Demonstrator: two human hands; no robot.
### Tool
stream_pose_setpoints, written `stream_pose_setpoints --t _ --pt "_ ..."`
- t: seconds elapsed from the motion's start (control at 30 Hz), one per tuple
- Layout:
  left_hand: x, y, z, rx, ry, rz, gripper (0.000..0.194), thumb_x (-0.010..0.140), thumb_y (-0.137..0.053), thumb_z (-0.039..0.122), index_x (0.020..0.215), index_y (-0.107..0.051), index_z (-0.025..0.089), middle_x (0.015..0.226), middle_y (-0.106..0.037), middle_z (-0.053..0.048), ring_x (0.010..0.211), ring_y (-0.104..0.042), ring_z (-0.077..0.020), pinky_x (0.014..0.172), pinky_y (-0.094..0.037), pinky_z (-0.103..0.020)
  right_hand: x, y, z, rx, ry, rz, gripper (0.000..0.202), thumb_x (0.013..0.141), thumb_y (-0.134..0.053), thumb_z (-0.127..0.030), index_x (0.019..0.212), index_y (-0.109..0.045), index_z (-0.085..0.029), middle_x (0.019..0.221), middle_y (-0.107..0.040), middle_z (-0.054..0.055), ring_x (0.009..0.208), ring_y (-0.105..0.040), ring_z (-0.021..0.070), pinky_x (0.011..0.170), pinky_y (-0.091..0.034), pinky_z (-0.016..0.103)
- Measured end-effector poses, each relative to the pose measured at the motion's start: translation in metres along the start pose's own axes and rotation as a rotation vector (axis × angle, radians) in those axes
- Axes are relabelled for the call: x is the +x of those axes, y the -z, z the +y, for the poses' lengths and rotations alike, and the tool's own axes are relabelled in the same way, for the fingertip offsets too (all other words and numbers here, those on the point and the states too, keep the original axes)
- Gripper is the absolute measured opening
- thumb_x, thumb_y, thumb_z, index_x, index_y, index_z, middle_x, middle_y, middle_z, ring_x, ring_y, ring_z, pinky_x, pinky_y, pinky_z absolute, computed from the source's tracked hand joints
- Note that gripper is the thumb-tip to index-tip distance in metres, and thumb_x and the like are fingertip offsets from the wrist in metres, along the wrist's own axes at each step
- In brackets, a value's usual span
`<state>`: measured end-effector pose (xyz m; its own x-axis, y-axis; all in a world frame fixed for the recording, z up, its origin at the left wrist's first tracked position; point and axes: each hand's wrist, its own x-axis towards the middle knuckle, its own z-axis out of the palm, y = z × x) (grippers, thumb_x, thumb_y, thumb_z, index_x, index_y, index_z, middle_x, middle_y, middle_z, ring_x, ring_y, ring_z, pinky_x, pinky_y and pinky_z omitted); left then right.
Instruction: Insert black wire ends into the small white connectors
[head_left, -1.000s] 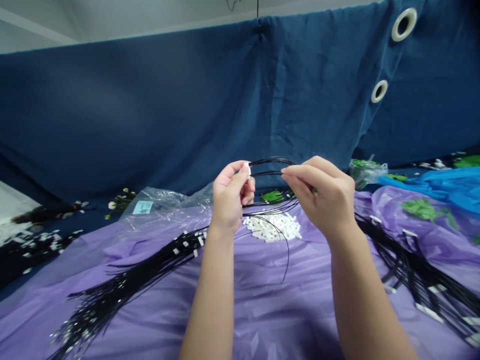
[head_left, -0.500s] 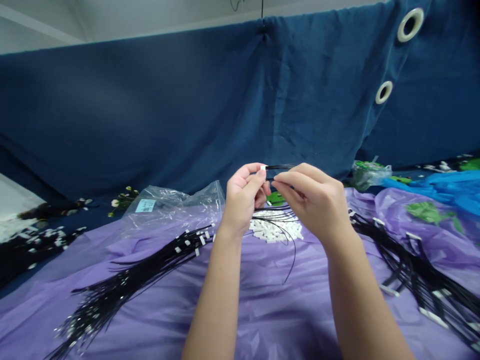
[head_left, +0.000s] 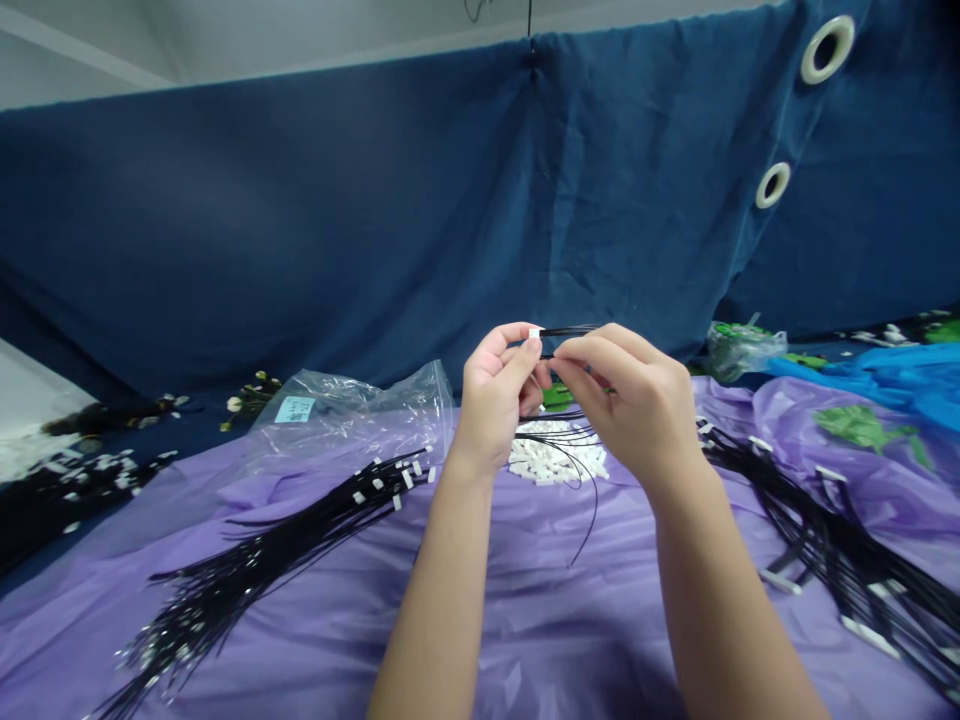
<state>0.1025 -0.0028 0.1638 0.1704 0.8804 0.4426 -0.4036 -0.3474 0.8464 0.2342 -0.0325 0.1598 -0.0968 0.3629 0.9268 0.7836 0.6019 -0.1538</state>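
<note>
Between thumb and fingers, my left hand (head_left: 499,390) grips a small white connector (head_left: 535,333) with several black wires (head_left: 566,330) running out of it to the right. My right hand (head_left: 630,390) pinches a single black wire close to the connector, its fingertips almost touching my left fingers. Whether that wire's tip sits inside the connector is hidden by my left fingers. More thin black wires hang below and between both hands. Under them lies a pile of loose white connectors (head_left: 555,458) on the purple sheet (head_left: 555,610).
A bundle of black wires with white ends (head_left: 300,545) lies at left, and connected wire harnesses (head_left: 817,520) at right. Behind are a clear plastic bag (head_left: 360,405) and a blue curtain (head_left: 337,220). Blue plastic (head_left: 892,375) lies far right.
Both hands appear slightly farther right as the whole view shifts a little. My right fingertips remain pinched on the wire by the connector.
</note>
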Motion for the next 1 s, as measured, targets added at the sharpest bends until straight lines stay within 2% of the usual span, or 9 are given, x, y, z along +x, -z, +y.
stream_pose_setpoints --t 0.17,0.27,0.33,0.4,0.57,0.63,0.8,0.87,1.0 --pt "0.004 0.004 0.001 -0.049 -0.002 0.118 0.022 0.082 -0.065 0.035 0.090 -0.054 0.019 0.057 -0.053 0.007 0.035 -0.031 -0.0008 0.036 -0.022 -0.015 0.001 0.003 0.006 0.176 -0.065 0.058 0.015 0.085 -0.065 -0.027 0.098 -0.064 -0.020 0.080 -0.063 -0.001 0.056 -0.051 0.0076 0.058 -0.045 0.023" --pt "0.007 0.013 0.006 -0.143 -0.006 0.250 0.020 0.082 -0.065 0.033 0.091 -0.054 0.019 0.058 -0.050 0.008 0.034 -0.030 -0.0001 0.034 -0.019 -0.014 0.001 0.010 0.009 0.313 -0.205 0.151 0.010 0.087 -0.062 -0.029 0.087 -0.062 -0.019 0.070 -0.059 -0.002 0.053 -0.051 0.0082 0.053 -0.044 0.023" --pt "0.008 0.021 0.011 -0.239 0.010 0.306 0.017 0.084 -0.063 0.032 0.090 -0.054 0.018 0.057 -0.046 0.009 0.033 -0.028 -0.0001 0.032 -0.018 -0.014 0.001 0.015 0.011 0.399 -0.305 0.155 0.018 0.089 -0.058 -0.030 0.076 -0.060 -0.018 0.060 -0.053 -0.003 0.050 -0.049 0.0088 0.048 -0.040 0.022" --pt "0.009 0.028 0.015 -0.346 0.046 0.310 0.014 0.088 -0.058 0.031 0.086 -0.055 0.017 0.055 -0.043 0.009 0.032 -0.026 -0.0002 0.030 -0.019 -0.015 0.001 0.019 0.011 0.482 -0.377 0.047 0.024 0.090 -0.058 -0.031 0.070 -0.059 -0.018 0.054 -0.049 -0.003 0.049 -0.048 0.0091 0.046 -0.036 0.022" --pt "0.009 0.037 0.021 -0.579 0.074 0.223 0.024 0.098 -0.041 0.026 0.087 -0.059 0.013 0.053 -0.042 0.008 0.031 -0.024 0.0009 0.028 -0.018 -0.013 0.003 0.020 0.003 0.709 -0.419 -0.546 0.028 0.090 -0.058 -0.039 0.078 -0.065 -0.015 0.063 -0.056 -0.001 0.056 -0.049 0.0089 0.048 -0.037 0.021" --pt "0.008 0.036 0.020 -0.614 0.074 0.180 0.027 0.099 -0.039 0.026 0.090 -0.060 0.012 0.054 -0.043 0.007 0.032 -0.024 0.0011 0.028 -0.017 -0.013 0.004 0.019 -0.004 0.764 -0.404 -0.688 0.026 0.089 -0.058 -0.039 0.081 -0.066 -0.015 0.067 -0.057 -0.001 0.056 -0.047 0.0077 0.048 -0.036 0.020" --pt "0.006 0.035 0.016 -0.576 0.068 0.102 0.025 0.099 -0.039 0.025 0.094 -0.062 0.016 0.056 -0.041 0.007 0.034 -0.020 0.0009 0.030 -0.017 -0.011 0.004 0.014 -0.015 0.748 -0.341 -0.798 0.013 0.087 -0.058 -0.026 0.080 -0.063 -0.016 0.068 -0.060 -0.002 0.057 -0.048 0.0068 0.049 -0.036 0.018" --pt "0.006 0.036 0.014 -0.550 0.047 0.100 0.021 0.097 -0.042 0.024 0.095 -0.062 0.018 0.056 -0.040 0.007 0.034 -0.017 0.0009 0.030 -0.016 -0.011 0.002 0.012 -0.014 0.751 -0.358 -0.817 0.008 0.088 -0.057 -0.024 0.090 -0.061 -0.017 0.068 -0.061 -0.002 0.058 -0.050 0.0082 0.050 -0.037 0.019" --pt "0.007 0.039 0.011 -0.543 0.016 0.112 0.015 0.095 -0.046 0.023 0.097 -0.060 0.019 0.056 -0.039 0.007 0.035 -0.011 0.0006 0.031 -0.014 -0.011 -0.001 0.017 -0.005 0.883 -0.413 -0.888 0.027 0.089 -0.056 -0.023 0.116 -0.052 -0.021 0.069 -0.061 -0.003 0.056 -0.050 0.0092 0.046 -0.038 0.018"
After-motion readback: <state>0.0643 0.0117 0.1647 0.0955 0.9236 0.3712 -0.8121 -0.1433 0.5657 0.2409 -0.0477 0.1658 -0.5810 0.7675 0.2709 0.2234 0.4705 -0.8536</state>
